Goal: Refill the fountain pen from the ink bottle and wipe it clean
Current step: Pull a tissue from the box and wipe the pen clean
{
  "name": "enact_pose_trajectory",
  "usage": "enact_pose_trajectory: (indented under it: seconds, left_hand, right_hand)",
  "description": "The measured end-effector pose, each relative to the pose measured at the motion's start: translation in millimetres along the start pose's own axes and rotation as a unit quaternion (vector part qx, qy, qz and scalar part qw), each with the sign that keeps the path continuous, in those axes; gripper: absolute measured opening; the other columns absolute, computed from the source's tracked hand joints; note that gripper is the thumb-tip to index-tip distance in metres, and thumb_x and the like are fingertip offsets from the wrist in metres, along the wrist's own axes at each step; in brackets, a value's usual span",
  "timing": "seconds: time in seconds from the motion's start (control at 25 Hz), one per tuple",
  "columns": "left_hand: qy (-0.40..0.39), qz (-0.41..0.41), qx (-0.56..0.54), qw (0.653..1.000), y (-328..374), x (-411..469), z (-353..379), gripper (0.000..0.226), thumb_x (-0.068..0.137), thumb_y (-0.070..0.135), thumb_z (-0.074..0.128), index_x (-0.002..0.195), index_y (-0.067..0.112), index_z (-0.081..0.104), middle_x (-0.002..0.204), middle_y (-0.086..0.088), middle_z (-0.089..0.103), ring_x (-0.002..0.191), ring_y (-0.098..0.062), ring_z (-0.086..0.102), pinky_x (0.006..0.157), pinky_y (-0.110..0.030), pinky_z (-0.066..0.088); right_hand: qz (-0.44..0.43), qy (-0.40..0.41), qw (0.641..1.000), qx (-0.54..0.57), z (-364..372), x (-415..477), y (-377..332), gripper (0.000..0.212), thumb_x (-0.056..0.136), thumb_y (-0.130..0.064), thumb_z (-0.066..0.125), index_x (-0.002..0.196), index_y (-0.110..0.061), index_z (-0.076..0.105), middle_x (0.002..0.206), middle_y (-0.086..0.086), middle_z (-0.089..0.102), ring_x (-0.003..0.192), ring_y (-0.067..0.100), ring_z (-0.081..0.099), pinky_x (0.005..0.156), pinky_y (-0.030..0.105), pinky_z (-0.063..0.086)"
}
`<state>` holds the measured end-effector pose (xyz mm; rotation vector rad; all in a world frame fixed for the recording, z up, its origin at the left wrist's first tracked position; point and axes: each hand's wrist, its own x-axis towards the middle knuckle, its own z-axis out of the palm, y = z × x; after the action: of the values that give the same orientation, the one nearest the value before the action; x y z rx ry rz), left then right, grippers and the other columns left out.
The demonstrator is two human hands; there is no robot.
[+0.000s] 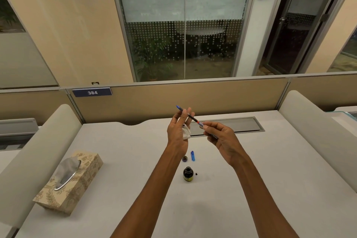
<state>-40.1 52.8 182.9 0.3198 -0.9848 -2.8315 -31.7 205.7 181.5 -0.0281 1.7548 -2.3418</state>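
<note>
I hold the fountain pen [191, 117] up over the desk, nib end pointing up and to the left. My left hand [178, 131] pinches the nib section in its fingertips, with a crumpled white tissue [186, 132] tucked in its palm. My right hand [220, 139] grips the blue barrel [201, 124] at the lower end. Below the hands, the open dark ink bottle [188, 174] stands upright on the desk. Its cap [185, 159] and the blue pen cap [192, 155] lie just beyond it. A small dark ink spot [196, 174] sits right of the bottle.
A patterned tissue box [69, 181] lies at the left of the white desk [251, 189]. A grey cable tray lid [231, 124] is set in the desk's far side, under a tan partition [193, 98]. Padded dividers [309, 121] flank both sides.
</note>
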Motion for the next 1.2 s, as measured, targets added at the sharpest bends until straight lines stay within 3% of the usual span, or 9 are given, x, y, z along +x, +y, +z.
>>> enact_pose_trajectory:
  seconds: [0.08,0.24,0.4,0.64,0.8,0.96,1.2]
  left_hand:
    - [-0.004,-0.003,0.001,1.000,-2,-1,0,0.017,0.097,0.015,0.059,0.114,0.013,0.062,0.110,-0.004,0.074,0.096,-0.018,0.074,0.091,-0.031,0.052]
    - [-0.009,-0.007,-0.002,1.000,1,1,-2,0.011,0.096,0.013,0.060,0.106,0.013,0.064,0.108,-0.006,0.074,0.092,-0.017,0.074,0.078,-0.024,0.060]
    - [-0.015,-0.019,0.020,1.000,-2,0,2,0.009,0.097,0.013,0.058,0.102,0.013,0.065,0.106,-0.005,0.075,0.100,-0.019,0.072,0.100,-0.034,0.048]
    - [0.002,-0.022,0.008,1.000,0,6,-1,0.006,0.097,0.016,0.058,0.100,0.014,0.064,0.101,-0.002,0.077,0.102,-0.019,0.070,0.108,-0.039,0.039]
    - [-0.003,-0.020,0.003,1.000,-2,4,1,0.009,0.097,0.016,0.057,0.101,0.013,0.065,0.101,-0.003,0.077,0.100,-0.019,0.071,0.105,-0.037,0.042]
    - [-0.008,-0.021,0.014,1.000,-4,2,2,0.010,0.098,0.014,0.056,0.100,0.012,0.065,0.097,-0.001,0.078,0.100,-0.018,0.071,0.083,-0.022,0.057]
    - [-0.020,-0.023,0.017,0.999,-11,-1,4,0.012,0.098,0.011,0.055,0.102,0.009,0.066,0.097,-0.005,0.078,0.094,-0.016,0.074,0.093,-0.026,0.055]
  right_hand:
    - [-0.003,-0.010,0.999,0.045,1,1,-2,0.019,0.093,-0.004,0.058,0.107,-0.003,0.071,0.101,0.012,0.074,0.088,0.021,0.069,0.079,0.024,0.058]
    - [-0.017,-0.031,0.995,0.096,-1,1,-9,0.025,0.096,0.001,0.051,0.116,0.001,0.065,0.111,0.017,0.072,0.098,0.027,0.071,0.084,0.026,0.058]
    - [-0.057,0.047,0.996,0.042,3,3,-7,0.014,0.090,-0.004,0.063,0.103,-0.005,0.068,0.099,0.015,0.072,0.087,0.028,0.071,0.076,0.024,0.059]
    - [-0.081,-0.002,0.997,-0.001,-4,3,-4,0.025,0.094,-0.001,0.057,0.117,-0.004,0.066,0.113,0.013,0.071,0.101,0.027,0.071,0.090,0.029,0.057]
    - [-0.088,0.054,0.995,0.005,-2,4,-5,0.022,0.090,0.000,0.063,0.111,-0.004,0.065,0.105,0.017,0.070,0.090,0.029,0.073,0.081,0.029,0.060]
    - [-0.078,0.095,0.992,-0.029,0,4,-5,0.020,0.095,-0.017,0.060,0.111,-0.006,0.061,0.089,0.011,0.072,0.075,0.019,0.071,0.071,0.028,0.060]
    - [-0.057,0.161,0.980,-0.099,9,8,-5,0.028,0.100,-0.039,0.048,0.105,-0.013,0.056,0.061,0.002,0.055,0.051,0.009,0.046,0.048,0.022,0.043]
